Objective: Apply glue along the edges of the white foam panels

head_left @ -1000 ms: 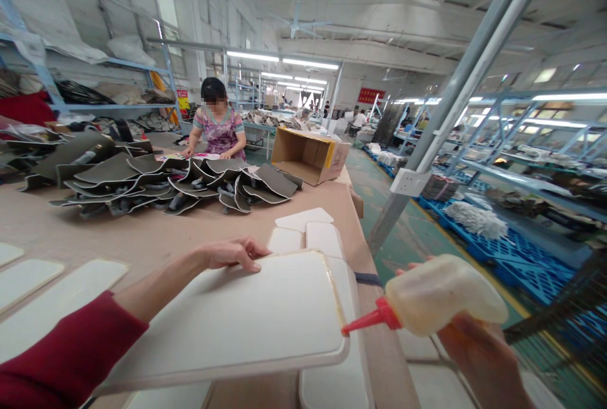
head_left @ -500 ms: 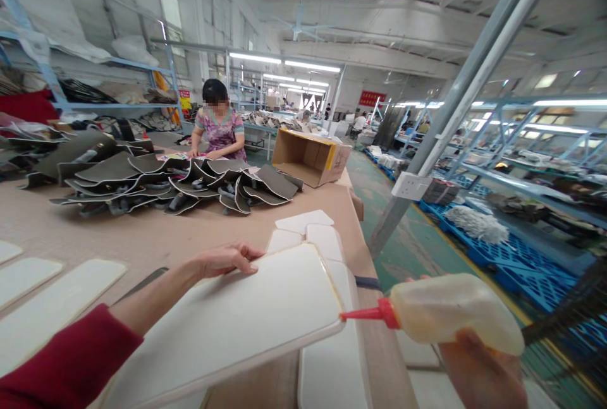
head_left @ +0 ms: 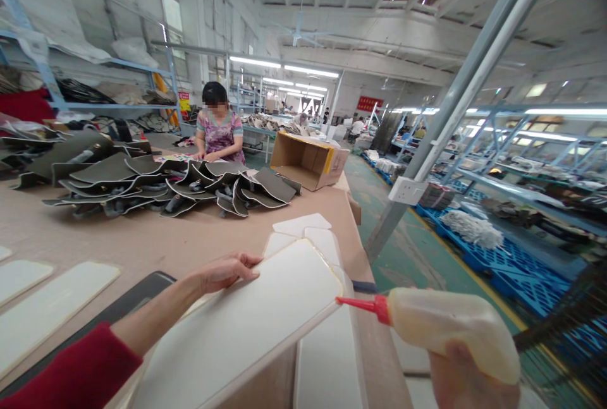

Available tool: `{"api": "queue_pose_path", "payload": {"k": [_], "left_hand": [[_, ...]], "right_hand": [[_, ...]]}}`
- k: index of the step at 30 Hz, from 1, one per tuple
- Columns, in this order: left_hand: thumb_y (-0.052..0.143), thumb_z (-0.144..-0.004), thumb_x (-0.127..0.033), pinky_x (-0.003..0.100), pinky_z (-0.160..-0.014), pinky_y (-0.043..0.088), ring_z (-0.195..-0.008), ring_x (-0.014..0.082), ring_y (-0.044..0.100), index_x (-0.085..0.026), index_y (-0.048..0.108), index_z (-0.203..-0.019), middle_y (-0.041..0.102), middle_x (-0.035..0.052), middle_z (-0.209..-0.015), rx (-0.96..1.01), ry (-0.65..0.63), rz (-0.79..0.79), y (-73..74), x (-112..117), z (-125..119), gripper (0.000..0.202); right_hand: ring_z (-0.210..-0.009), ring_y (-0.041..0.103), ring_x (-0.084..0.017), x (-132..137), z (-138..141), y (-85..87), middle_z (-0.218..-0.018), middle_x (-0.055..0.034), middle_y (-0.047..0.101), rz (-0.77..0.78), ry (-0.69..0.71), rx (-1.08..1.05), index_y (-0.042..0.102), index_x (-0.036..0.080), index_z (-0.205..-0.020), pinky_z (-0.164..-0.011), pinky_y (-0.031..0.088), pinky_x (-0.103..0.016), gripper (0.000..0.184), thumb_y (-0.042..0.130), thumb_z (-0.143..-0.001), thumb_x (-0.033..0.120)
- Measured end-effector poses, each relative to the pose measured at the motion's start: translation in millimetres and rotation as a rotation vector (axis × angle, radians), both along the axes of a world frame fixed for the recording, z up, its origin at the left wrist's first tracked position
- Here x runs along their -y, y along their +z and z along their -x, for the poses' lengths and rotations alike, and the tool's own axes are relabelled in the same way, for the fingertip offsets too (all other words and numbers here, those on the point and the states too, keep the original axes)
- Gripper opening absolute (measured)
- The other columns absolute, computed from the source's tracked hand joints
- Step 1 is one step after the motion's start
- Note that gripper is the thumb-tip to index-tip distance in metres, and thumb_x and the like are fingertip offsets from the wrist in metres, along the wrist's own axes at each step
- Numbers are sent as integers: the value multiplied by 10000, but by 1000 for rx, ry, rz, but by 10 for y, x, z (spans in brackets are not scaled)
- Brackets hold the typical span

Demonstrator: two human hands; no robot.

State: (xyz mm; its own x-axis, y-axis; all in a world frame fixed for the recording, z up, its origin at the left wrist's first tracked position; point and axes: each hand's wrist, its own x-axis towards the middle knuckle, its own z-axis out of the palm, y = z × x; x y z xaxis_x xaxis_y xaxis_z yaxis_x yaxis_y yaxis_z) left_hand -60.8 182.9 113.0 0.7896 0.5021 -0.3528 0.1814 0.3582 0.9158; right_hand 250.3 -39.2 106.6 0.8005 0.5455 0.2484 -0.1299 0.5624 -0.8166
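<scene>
My left hand [head_left: 222, 271] grips the far left edge of a large white panel [head_left: 246, 327] and holds it tilted above the table. The fingers curl over the panel's rim. My right hand [head_left: 467, 377] is wrapped round a soft yellowish glue bottle [head_left: 450, 327] with a red nozzle. The nozzle tip touches the panel's right edge, where a thin yellow line of glue runs along the rim. More white panels [head_left: 327, 358] lie flat on the table under the raised one.
Long tan worktable [head_left: 156, 232] with a heap of dark grey cut pieces [head_left: 156, 184] and an open cardboard box [head_left: 308, 159]. A co-worker [head_left: 219, 128] stands at the far end. White strips [head_left: 47, 305] lie at left. A slanted steel post [head_left: 441, 112] and blue pallets [head_left: 502, 257] stand right.
The panel has tilted up more on its far right corner and the bottle has sunk lower and levelled out, its nozzle following the panel's right edge. My left hand keeps its grip.
</scene>
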Motion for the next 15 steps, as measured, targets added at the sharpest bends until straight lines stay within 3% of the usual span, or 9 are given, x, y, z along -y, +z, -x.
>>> {"api": "queue_pose_path", "payload": {"k": [4, 7, 11, 15], "left_hand": [[772, -669, -292, 276, -832, 523, -979, 244, 671, -153, 685, -1156, 737, 84, -1067, 17, 12, 17, -68, 12, -17, 514], [777, -669, -302, 279, -819, 529, -977, 247, 675, -158, 659, -1201, 732, 88, -1084, 24, 24, 30, -110, 13, -32, 563], [778, -675, -307, 260, -754, 532, -948, 238, 682, -152, 653, -1208, 735, 94, -1068, 33, 27, 51, -146, 8, -52, 569], [795, -653, -302, 260, -733, 528, -941, 242, 683, -147, 667, -1181, 741, 94, -1044, 49, 44, 72, -154, 17, -74, 564]], "right_hand": [[-910, 654, -202, 2, 10, -27, -1044, -7, 697, 76, -38, 34, 545, 260, -1267, -883, 531, -325, 554, 770, -763, 214], [-869, 662, -195, -8, 63, 5, -1033, 0, 699, 73, -39, 27, 550, 265, -1268, -874, 535, -315, 589, 788, -734, 203], [-991, 634, -203, -38, 115, 45, -1002, 4, 704, 68, -43, 39, 564, 264, -1250, -819, 551, -264, 601, 802, -704, 190], [-1075, 601, -231, -67, 154, 85, -956, -14, 707, 70, -38, 66, 544, 251, -1273, -856, 550, -310, 611, 809, -723, 262]]}}
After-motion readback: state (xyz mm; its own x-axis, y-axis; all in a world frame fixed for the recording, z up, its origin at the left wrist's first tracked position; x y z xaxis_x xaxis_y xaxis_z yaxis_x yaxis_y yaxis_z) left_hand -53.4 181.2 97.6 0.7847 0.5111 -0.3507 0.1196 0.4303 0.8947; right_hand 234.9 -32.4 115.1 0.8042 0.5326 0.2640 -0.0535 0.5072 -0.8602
